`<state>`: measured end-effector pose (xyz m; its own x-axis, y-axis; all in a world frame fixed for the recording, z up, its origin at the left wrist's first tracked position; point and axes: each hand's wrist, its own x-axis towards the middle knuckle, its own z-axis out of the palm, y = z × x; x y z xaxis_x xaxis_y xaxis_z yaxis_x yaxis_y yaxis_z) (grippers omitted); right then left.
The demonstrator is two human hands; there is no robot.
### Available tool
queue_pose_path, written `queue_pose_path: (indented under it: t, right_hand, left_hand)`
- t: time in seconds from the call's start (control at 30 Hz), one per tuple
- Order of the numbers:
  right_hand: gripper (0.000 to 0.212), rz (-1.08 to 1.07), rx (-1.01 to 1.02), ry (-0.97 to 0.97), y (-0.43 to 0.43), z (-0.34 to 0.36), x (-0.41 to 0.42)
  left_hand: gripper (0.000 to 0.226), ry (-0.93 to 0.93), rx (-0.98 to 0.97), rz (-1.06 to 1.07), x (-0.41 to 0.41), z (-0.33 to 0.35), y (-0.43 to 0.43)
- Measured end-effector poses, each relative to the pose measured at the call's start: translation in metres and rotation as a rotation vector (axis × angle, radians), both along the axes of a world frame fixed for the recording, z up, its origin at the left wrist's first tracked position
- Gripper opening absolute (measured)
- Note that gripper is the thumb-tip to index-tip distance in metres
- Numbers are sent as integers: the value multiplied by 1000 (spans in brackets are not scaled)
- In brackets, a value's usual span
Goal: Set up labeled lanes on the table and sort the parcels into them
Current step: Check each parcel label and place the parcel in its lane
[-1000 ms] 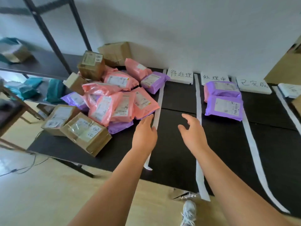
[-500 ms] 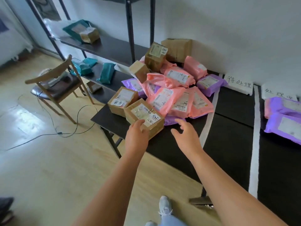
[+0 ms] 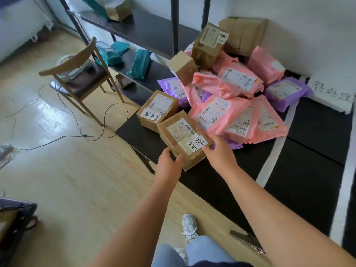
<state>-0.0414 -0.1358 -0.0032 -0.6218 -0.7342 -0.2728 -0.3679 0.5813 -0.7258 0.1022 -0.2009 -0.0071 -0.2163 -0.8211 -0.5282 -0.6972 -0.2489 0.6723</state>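
Black table fills the right half of the frame, with wood floor to the left. Cardboard box with a handwritten white slip sits at frame centre, near the table's left corner and just beside a second box. Left hand grips its near corner, fingers curled round the edge. Right hand grasps its right end, thumb on top. Lifted or resting: cannot tell. Pink and purple mailers are heaped behind. White tape strip and label card lie at right.
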Motion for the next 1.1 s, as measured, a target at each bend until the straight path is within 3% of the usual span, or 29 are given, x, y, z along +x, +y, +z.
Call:
queue_pose_path:
  t: [0.33,0.43,0.57,0.67,0.77,0.97,1.1]
  right_hand:
    - [51,23,236,23,-11,-22,7]
    - [46,-17,256,6,-11,-20,16]
    - [28,-108,205,-25,-7,-12,36]
    - [34,-197,160,-82,-2,-1,55]
    - [26,-308,88,-91,6,17,73]
    - [25,-485,-148,-135,22,59,103]
    - [18,-490,-289,-110,34,95,109]
  left_hand:
    - [58,6,144,53,0,-11,-23]
    - [42,2,173,-26,9,-14,-27]
    - [31,48,192,-77,25,-12,-34]
    - [29,74,150,-134,39,-1,-39]
    - [29,112,100,-212,53,14,-45]
    - [43,317,168,-222,68,60,-53]
    - [46,448,209,-252,64,95,-53]
